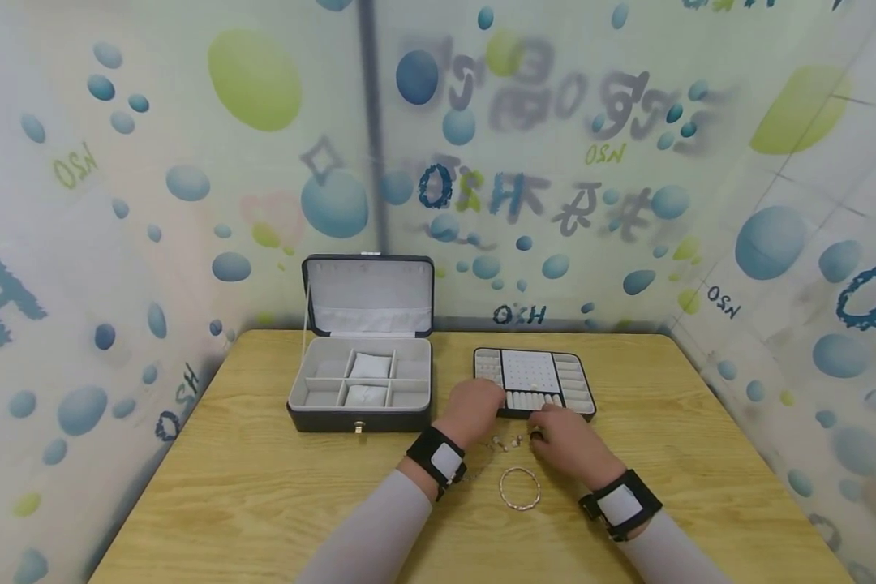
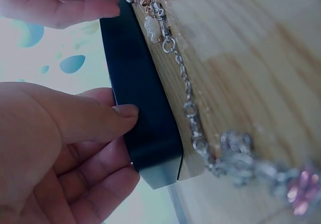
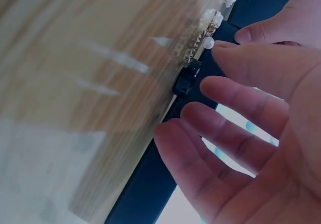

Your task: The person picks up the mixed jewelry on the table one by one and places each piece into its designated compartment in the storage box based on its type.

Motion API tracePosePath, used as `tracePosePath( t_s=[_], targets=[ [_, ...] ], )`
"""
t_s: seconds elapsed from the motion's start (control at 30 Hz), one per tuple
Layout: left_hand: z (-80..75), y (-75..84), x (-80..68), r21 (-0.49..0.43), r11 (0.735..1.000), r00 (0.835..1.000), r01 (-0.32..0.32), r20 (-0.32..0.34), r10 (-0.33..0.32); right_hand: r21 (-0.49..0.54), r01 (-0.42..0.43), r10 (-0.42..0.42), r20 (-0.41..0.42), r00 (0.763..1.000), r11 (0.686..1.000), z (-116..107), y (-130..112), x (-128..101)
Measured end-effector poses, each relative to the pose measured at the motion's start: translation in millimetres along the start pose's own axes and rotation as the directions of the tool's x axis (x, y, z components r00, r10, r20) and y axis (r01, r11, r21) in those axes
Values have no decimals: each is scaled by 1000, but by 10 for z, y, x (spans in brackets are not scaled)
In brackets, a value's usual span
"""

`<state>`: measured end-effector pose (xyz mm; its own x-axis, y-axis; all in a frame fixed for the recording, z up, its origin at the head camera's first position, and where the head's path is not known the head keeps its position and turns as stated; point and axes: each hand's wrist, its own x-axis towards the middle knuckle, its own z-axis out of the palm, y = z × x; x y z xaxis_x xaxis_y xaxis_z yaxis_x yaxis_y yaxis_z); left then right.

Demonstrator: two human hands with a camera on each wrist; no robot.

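A black-sided jewelry tray (image 1: pixel 529 369) with pale compartments and ring rolls lies on the table. My left hand (image 1: pixel 474 410) grips its near left corner; in the left wrist view the thumb (image 2: pixel 125 114) lies on the front wall, with fingers curled at the other side. My right hand (image 1: pixel 573 442) is at the tray's near right edge, fingers loosely bent and holding nothing. Beside it is a small dark piece (image 3: pixel 185 81), its kind unclear. Pearl jewelry (image 1: pixel 500 443) and a silver chain (image 2: pixel 186 83) with a pink stone lie in front of the tray.
An open black jewelry box (image 1: pixel 394 420) stands left of the tray, lid raised, with two small white cushions (image 1: pixel 371 366) in its compartments. A thin bangle (image 1: pixel 520 508) lies nearer on the wooden table (image 1: pixel 248 487). Patterned curtains (image 1: pixel 263 203) stand behind and at both sides.
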<state>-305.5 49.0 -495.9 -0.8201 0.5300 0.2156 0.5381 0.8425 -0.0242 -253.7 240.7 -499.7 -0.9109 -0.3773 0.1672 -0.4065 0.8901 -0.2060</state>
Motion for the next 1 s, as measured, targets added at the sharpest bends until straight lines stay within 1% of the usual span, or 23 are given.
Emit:
tracePosePath(
  t_s=[0.2,0.47,0.57,0.7,0.87,1.0],
  targets=[
    [22,-3,-3,13,1000,1000,-8,-8,8,-11,27,-27,29,999,1000,13,-14,7],
    [-6,-14,3,0,1000,1000,-12,12,12,-41,40,-39,22,999,998,33,-14,38],
    [-2,-18,11,-3,1000,1000,-8,24,8,-38,28,-27,25,999,999,43,-12,56],
    [11,-24,14,-2,1000,1000,-8,24,8,-18,0,0,51,999,1000,37,-15,98],
    [17,-33,24,0,1000,1000,-8,15,8,35,-46,42,106,993,998,2,-19,184],
    [17,-41,33,-8,1000,1000,-13,24,13,37,-69,63,148,987,997,-20,-13,230]
  ],
)
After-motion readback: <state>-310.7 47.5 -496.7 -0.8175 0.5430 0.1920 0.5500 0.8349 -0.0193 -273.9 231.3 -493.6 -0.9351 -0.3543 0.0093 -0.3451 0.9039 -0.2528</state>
